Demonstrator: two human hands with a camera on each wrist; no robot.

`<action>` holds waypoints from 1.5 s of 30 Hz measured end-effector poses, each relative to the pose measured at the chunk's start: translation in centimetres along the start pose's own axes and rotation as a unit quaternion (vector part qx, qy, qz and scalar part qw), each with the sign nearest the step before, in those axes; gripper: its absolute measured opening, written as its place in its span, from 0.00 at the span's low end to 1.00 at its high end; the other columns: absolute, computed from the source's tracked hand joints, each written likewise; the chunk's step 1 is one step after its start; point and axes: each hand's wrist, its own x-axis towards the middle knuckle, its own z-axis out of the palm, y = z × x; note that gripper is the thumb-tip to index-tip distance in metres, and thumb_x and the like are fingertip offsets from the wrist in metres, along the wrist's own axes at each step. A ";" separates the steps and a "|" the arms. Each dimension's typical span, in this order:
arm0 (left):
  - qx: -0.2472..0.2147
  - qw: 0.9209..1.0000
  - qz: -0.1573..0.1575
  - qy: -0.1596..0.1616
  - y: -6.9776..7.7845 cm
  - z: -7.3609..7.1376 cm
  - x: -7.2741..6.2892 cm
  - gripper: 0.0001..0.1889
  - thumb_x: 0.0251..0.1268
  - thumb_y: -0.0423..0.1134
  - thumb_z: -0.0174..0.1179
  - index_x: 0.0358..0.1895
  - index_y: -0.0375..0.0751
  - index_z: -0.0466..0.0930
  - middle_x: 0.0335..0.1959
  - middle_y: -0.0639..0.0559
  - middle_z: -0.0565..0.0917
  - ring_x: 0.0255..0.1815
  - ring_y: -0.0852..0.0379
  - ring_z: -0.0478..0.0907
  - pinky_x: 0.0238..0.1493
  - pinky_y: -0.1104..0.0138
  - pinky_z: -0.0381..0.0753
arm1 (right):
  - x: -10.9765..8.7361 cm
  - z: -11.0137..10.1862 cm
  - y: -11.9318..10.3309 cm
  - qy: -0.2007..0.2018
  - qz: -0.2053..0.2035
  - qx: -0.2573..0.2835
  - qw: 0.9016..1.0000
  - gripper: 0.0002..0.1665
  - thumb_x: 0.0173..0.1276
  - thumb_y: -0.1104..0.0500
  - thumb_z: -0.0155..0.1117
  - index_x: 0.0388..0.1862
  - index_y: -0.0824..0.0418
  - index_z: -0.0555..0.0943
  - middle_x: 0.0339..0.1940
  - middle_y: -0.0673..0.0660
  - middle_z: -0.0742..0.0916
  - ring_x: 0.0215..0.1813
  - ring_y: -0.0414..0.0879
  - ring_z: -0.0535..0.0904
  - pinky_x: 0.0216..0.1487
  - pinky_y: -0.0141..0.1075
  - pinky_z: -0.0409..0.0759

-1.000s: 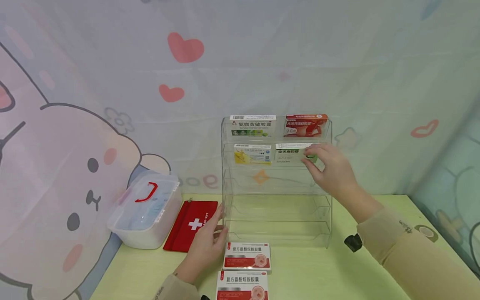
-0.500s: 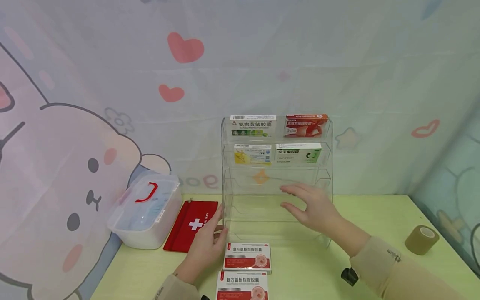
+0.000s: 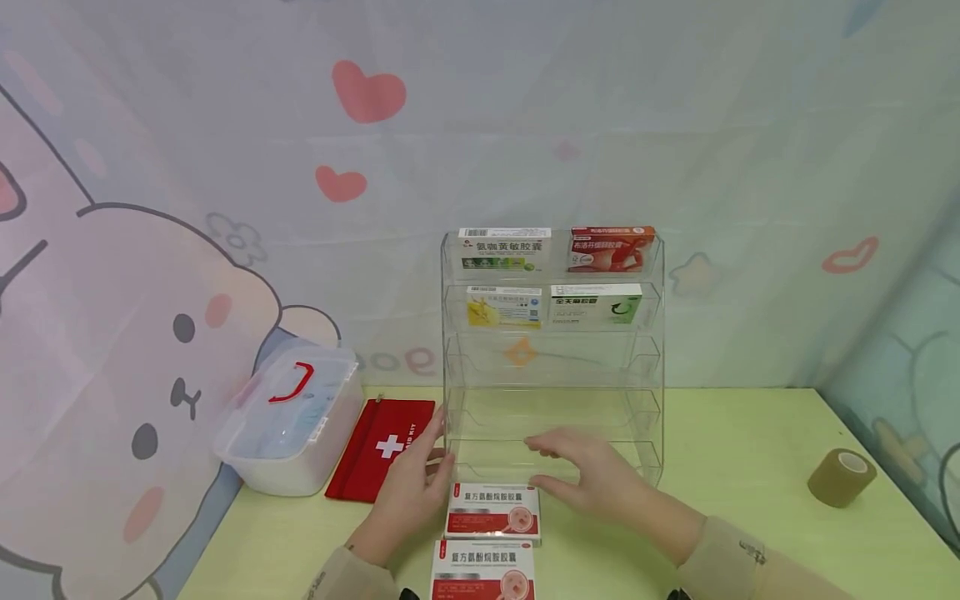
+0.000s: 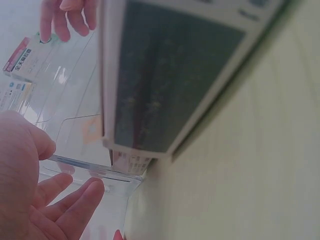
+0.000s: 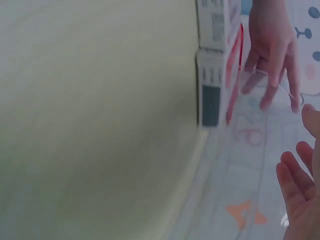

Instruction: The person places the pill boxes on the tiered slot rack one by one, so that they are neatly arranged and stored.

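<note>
A clear tiered display rack (image 3: 555, 412) stands on the table in the head view. My left hand (image 3: 408, 492) holds its lower left side edge, with thumb and fingers on either side of the clear panel in the left wrist view. My right hand (image 3: 600, 479), fingers apart and holding nothing, hovers before the lowest tiers. Its thumb is close to the upper right corner of a red-and-white medicine box (image 3: 492, 512). A second such medicine box (image 3: 483, 571) lies nearer to me. The right wrist view shows both boxes' ends (image 5: 211, 90).
The upper tiers hold a green-and-white box (image 3: 504, 250), a red box (image 3: 611, 250), a yellow-and-white box (image 3: 504, 307) and a white-and-green box (image 3: 596, 305). Left stand a lidded plastic case (image 3: 288, 417) and a red first-aid pouch (image 3: 378, 446). A brown tape roll (image 3: 840, 477) sits right.
My right hand has let go of the white-and-green box on the second tier and moved down and left to the front medicine boxes. The left hand has stayed at the rack's side.
</note>
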 end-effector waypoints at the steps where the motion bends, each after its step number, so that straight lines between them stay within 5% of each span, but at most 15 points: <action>1: 0.001 1.000 0.000 -0.001 0.0 0.0 0.0 0.48 0.80 0.40 0.67 0.90 0.75 0.48 0.80 0.48 0.78 0.67 0.47 0.88 0.62 0.55 0.93 | -0.1 0.4 -0.2 -0.007 0.001 0.002 1.000 0.29 0.69 0.55 0.82 0.68 0.56 0.86 0.57 0.51 0.94 0.53 0.44 0.91 0.56 0.39 0.93; 9: 0.003 1.000 -0.003 0.000 0.0 -0.1 -0.1 0.48 0.80 0.40 0.66 0.90 0.75 0.48 0.81 0.48 0.77 0.68 0.47 0.88 0.63 0.55 0.92 | -0.8 2.4 -1.1 -0.049 0.016 0.003 0.999 0.25 0.73 0.53 0.79 0.65 0.57 0.87 0.62 0.51 0.93 0.63 0.49 0.90 0.66 0.48 0.90; 15: -0.001 1.000 -0.011 -0.004 0.1 -0.2 -0.4 0.47 0.80 0.41 0.66 0.90 0.75 0.48 0.81 0.48 0.77 0.68 0.47 0.88 0.63 0.55 0.92 | -1.4 3.4 -1.5 -0.084 0.075 0.020 0.993 0.26 0.74 0.47 0.78 0.65 0.54 0.88 0.64 0.47 0.91 0.67 0.48 0.88 0.71 0.50 0.87; 28: -0.002 1.000 0.008 -0.006 0.0 -0.2 -0.1 0.47 0.81 0.39 0.65 0.91 0.72 0.48 0.81 0.45 0.77 0.67 0.45 0.88 0.62 0.55 0.93 | -2.7 4.5 -1.1 -0.072 0.118 -0.015 0.990 0.29 0.71 0.40 0.79 0.64 0.53 0.88 0.66 0.50 0.90 0.71 0.53 0.86 0.74 0.56 0.85; 32: -0.002 1.000 0.007 -0.006 0.0 -0.2 0.0 0.47 0.81 0.39 0.65 0.91 0.71 0.48 0.81 0.45 0.77 0.67 0.45 0.88 0.62 0.56 0.93 | -2.9 4.6 -1.4 -0.053 0.103 -0.028 0.993 0.24 0.68 0.46 0.82 0.60 0.52 0.90 0.66 0.49 0.91 0.72 0.53 0.85 0.74 0.54 0.85; 38: 0.001 1.000 0.005 -0.003 0.1 -0.2 0.0 0.47 0.80 0.40 0.66 0.91 0.70 0.49 0.80 0.46 0.77 0.67 0.45 0.88 0.63 0.55 0.93 | -2.9 5.0 -1.6 -0.029 0.047 -0.011 0.998 0.19 0.68 0.53 0.83 0.55 0.56 0.91 0.57 0.48 0.94 0.60 0.45 0.91 0.64 0.44 0.92; 45: -0.001 1.000 0.008 -0.004 0.1 -0.2 0.0 0.47 0.80 0.40 0.66 0.91 0.70 0.48 0.80 0.45 0.77 0.67 0.46 0.88 0.62 0.55 0.93 | -3.1 5.3 -1.5 -0.049 0.065 0.000 0.997 0.20 0.69 0.55 0.82 0.58 0.56 0.90 0.57 0.49 0.94 0.60 0.47 0.92 0.64 0.45 0.92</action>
